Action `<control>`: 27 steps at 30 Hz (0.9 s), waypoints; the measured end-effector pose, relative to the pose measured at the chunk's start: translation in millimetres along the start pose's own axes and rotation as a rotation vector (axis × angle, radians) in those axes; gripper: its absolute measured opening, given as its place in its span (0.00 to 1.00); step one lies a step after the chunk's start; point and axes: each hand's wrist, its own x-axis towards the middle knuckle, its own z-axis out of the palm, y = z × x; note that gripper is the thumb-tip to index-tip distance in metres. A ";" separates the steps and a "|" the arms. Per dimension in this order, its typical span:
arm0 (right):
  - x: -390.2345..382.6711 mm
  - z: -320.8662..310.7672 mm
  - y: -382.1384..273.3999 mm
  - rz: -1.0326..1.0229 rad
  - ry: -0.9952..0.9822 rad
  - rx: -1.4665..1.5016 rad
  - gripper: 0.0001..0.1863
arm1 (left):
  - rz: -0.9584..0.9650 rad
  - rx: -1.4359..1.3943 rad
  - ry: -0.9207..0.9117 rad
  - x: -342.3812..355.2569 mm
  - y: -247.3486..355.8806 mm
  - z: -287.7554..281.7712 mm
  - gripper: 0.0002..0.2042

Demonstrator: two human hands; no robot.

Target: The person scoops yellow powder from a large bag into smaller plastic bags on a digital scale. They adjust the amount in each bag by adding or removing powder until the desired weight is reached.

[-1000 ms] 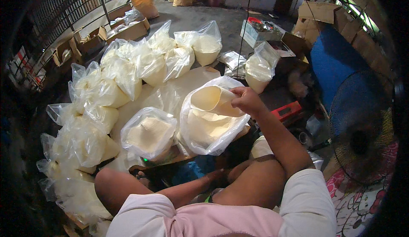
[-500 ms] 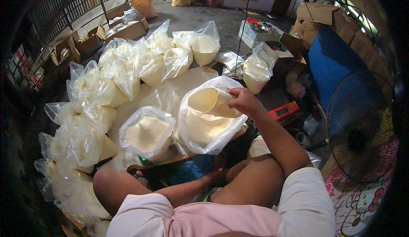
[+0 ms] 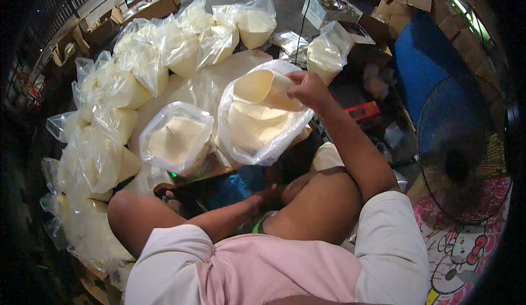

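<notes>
My right hand (image 3: pixel 308 90) is closed around the edge of a cream-coloured, round-mouthed scoop (image 3: pixel 253 87). The scoop lies tilted at the far side of a large open white plastic bag (image 3: pixel 226 140), its mouth toward the left. Pale yellow powder (image 3: pixel 257 127) fills this bag below the scoop. To the left stands a smaller open clear bag (image 3: pixel 206 124) with the same kind of powder heaped inside. My left hand (image 3: pixel 269 196) rests low in front of my lap, by my bent leg; its fingers are in shadow and hard to make out.
Several filled clear bags (image 3: pixel 183 47) crowd the left and far side. One more filled bag (image 3: pixel 324 55) stands at the far right. A fan (image 3: pixel 457 162), a blue panel (image 3: pixel 430 69), a red object (image 3: pixel 362 112) and cardboard boxes (image 3: pixel 402 3) take up the right.
My view has tilted, so the scene sits higher in the picture. My right hand keeps hold of the scoop over the large bag, with little visible movement. The left hand stays low.
</notes>
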 end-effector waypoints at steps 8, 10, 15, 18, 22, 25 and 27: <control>6.8 7.7 -16.6 -0.052 -0.021 -0.144 0.26 | -0.268 0.572 0.286 -7.0 58.9 1.4 0.30; 6.6 11.3 -8.1 0.023 -0.058 -0.175 0.27 | -0.176 0.829 0.078 -28.1 67.1 9.0 0.31; -2.4 18.9 5.6 -0.121 -0.037 -0.573 0.25 | -0.455 1.823 -0.081 -147.6 127.0 93.1 0.28; 3.1 31.4 -9.9 -0.226 -0.082 -0.863 0.21 | -0.377 1.771 -0.004 -241.1 161.3 119.9 0.27; 23.1 67.4 -21.9 -0.153 -0.261 -1.264 0.17 | -0.281 1.763 0.234 -341.6 194.5 132.9 0.28; 42.4 108.5 16.6 -0.064 -0.340 -1.544 0.14 | -0.310 1.820 0.403 -375.8 213.4 127.2 0.29; 45.3 124.7 38.9 -0.142 -0.438 -1.737 0.13 | -0.311 1.797 0.521 -391.7 221.0 120.6 0.29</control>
